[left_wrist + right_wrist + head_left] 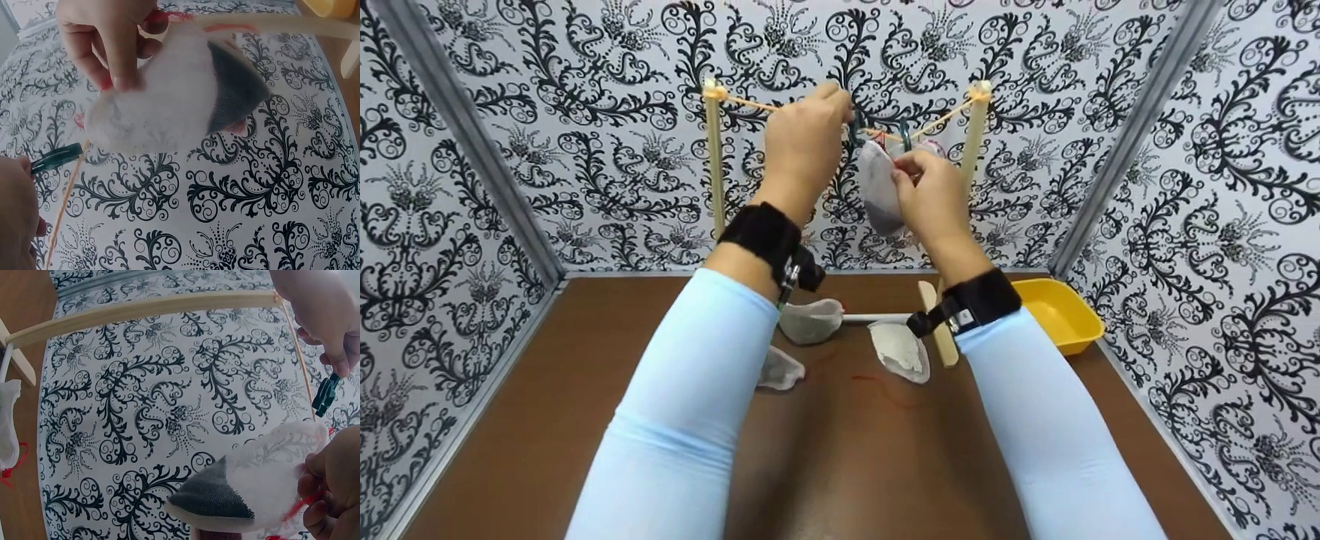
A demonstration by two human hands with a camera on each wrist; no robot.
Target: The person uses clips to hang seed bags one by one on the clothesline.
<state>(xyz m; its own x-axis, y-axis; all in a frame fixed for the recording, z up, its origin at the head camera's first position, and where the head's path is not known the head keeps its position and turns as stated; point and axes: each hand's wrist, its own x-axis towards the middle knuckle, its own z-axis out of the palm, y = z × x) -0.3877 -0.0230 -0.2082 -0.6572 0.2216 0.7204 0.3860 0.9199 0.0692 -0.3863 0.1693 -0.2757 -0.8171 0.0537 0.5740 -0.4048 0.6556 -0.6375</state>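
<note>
Black scrollwork on white covers the walls (622, 150) around a brown counter (840, 465), with grey metal strips running up the corners. Toward the back stand two wooden posts (715, 157), and an orange cord (945, 120) is tied to their tops, sagging between them.

Above the counter, at the cord, the right hand (936, 191) pinches a thin pale pouch (881, 187) by its edge between thumb and curled fingers. One part of the pouch is dark grey, and red string shows near the fingers in both wrist views. The pouch hangs just beside the cord.

Just left of it, the left hand (808, 139) is raised, its fingers closed narrowly on a dark green clip (56, 158); the clip's far end meets the cord in the left wrist view. A second clip (905, 135) sits on the cord near the right hand, with another pale piece partly hidden behind that hand.

Below, three more pouches (811, 322) lie on the counter, two near the left forearm and one near the right wrist. A white rod (876, 318) stretches behind them, and a red string (874, 379) lies in front. A yellow basin (1057, 311) stands at the right, partly behind the right arm. Both forearms wear light blue sleeves (682, 405) and black wrist straps (761, 236).
</note>
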